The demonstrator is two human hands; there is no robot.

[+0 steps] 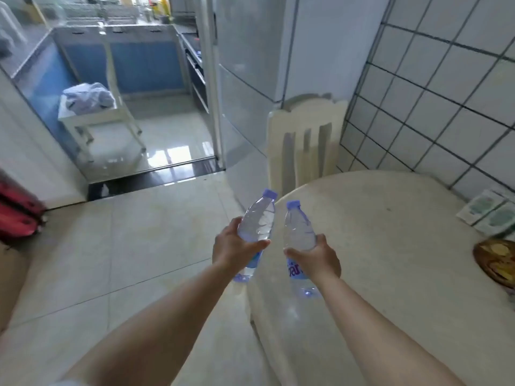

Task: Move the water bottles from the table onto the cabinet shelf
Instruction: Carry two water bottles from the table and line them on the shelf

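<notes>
I hold two clear plastic water bottles with blue caps and blue labels, one in each hand. My left hand (232, 247) grips the left water bottle (260, 218) around its middle, tilted with its cap up and to the right, over the floor beside the table's left edge. My right hand (317, 259) grips the right water bottle (298, 229) around its label, nearly upright, above the cream round table (390, 260). Both bottles are lifted off the tabletop. No cabinet shelf is clearly in view.
A cream chair (303, 140) stands behind the table against a white fridge (264, 51). A tiled wall (446, 93) runs at the right. Packets (490, 213) and a wooden dish (498, 260) lie at the table's right edge. A kitchen doorway with a white cart (97, 112) opens ahead. Something red (16, 213) sits at left.
</notes>
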